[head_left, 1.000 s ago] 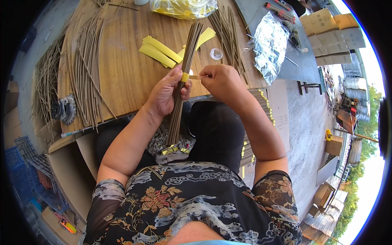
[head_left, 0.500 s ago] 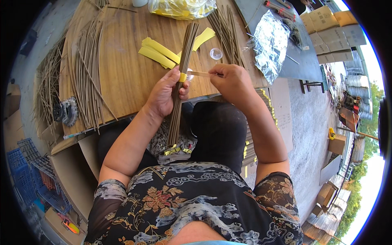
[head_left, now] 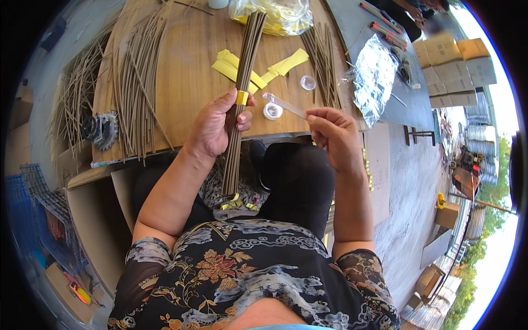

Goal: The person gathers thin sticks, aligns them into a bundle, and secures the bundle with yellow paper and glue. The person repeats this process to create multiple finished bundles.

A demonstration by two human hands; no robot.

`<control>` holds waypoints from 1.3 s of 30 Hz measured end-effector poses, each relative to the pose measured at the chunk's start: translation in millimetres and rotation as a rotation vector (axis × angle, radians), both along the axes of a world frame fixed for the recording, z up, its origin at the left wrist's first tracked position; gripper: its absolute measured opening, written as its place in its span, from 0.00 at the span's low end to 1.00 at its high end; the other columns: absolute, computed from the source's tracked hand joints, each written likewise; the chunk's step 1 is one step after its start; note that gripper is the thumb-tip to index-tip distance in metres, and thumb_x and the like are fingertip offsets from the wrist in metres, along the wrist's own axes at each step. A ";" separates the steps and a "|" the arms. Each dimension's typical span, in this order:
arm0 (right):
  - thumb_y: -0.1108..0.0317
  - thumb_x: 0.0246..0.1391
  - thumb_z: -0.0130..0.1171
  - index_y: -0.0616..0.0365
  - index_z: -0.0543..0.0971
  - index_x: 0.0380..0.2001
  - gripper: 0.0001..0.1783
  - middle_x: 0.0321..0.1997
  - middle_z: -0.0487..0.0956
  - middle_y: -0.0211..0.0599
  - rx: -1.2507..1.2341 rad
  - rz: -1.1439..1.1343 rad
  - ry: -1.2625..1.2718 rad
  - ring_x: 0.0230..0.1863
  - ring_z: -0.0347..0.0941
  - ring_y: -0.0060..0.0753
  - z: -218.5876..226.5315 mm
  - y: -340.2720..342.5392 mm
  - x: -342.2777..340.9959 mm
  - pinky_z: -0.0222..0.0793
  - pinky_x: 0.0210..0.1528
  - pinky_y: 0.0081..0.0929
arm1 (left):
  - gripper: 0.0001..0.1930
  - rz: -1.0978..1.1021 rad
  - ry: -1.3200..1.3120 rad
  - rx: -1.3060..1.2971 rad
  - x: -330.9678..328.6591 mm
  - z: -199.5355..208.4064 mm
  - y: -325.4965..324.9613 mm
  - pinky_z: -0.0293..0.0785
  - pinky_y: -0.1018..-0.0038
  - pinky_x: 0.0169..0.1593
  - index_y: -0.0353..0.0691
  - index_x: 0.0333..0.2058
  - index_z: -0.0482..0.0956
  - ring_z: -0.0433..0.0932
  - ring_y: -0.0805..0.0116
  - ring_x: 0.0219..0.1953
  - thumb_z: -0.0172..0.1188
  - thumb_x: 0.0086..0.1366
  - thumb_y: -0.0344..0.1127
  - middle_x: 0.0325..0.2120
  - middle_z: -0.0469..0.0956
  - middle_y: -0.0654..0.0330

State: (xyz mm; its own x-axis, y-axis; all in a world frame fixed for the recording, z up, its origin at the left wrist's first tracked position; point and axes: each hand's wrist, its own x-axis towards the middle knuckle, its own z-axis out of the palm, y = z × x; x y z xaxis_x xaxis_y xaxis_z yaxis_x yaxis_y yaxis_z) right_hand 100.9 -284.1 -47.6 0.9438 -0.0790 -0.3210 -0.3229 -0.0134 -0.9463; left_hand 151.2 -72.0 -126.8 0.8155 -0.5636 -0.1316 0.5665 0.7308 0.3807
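A bundle of thin brown incense sticks [head_left: 234,148] stands nearly upright in my left hand [head_left: 213,125], its fingers wrapped round it. A yellow paper band [head_left: 242,98] circles the bundle just above my thumb. My right hand [head_left: 334,132] pinches a flat wooden stick [head_left: 291,107], whose pale, smeared-looking tip points toward the band but is apart from it. Below that tip, near the table's front edge, sits a small round white tub [head_left: 273,111]. Yellow paper strips [head_left: 289,62] lie on the table behind the bundle.
Loose incense sticks [head_left: 137,88] cover the left of the wooden table [head_left: 190,66], beside a dark toothed metal part [head_left: 102,131]. A clear lid [head_left: 308,83], more sticks [head_left: 324,71] and crumpled foil [head_left: 375,80] lie right. A plastic bag [head_left: 280,16] sits behind. Another person's hand [head_left: 419,21] shows far right.
My right hand has drawn the wooden stick back from the band, a little to the right and down. The white tub is now in plain sight. The left hand still holds the bundle.
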 end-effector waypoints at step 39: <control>0.79 0.44 0.57 0.59 0.78 0.36 0.13 0.24 0.71 0.35 -0.761 0.191 -0.901 0.22 0.67 0.30 3.5 90.4 -14.5 0.63 0.24 0.22 | 0.16 0.014 0.000 -0.165 -9.5 18.0 47.2 0.59 0.84 0.22 0.30 0.40 0.66 0.62 0.79 0.20 0.47 0.63 0.40 0.34 0.67 0.56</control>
State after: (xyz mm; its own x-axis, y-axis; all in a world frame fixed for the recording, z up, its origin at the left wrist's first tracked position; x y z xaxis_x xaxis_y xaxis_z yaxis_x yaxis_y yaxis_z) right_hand 86.4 -193.7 -44.1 0.8223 0.2040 0.5312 0.5214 -0.6441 -0.5597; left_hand 141.7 -24.9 -108.8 0.8234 -0.5661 -0.0382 0.5559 0.7914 0.2544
